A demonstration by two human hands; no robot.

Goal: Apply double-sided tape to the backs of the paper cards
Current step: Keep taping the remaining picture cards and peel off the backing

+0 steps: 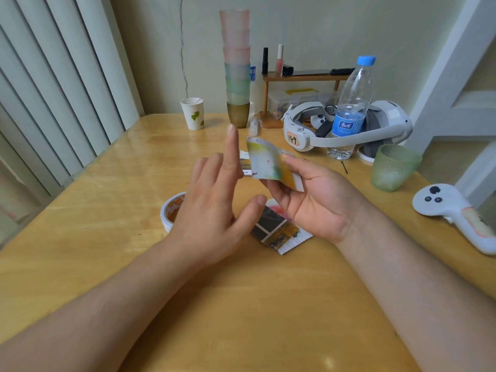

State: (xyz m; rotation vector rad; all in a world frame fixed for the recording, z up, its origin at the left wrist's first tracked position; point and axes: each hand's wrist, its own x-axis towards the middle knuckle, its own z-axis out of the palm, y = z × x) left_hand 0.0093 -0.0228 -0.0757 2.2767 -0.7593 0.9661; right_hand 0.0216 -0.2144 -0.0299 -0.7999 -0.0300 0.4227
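Here, colourful curled card

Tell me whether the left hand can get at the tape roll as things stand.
Probably yes. The left hand is open and holds nothing, and the tape roll lies on the table right beside and partly under it, with nothing on top. The right hand holds a card, clear of that path.

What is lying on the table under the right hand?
Under the right hand lie paper cards, picture side up, with dark, orange and yellow prints. The hand covers their far part, so the number of cards cannot be counted. The hand itself holds another card.
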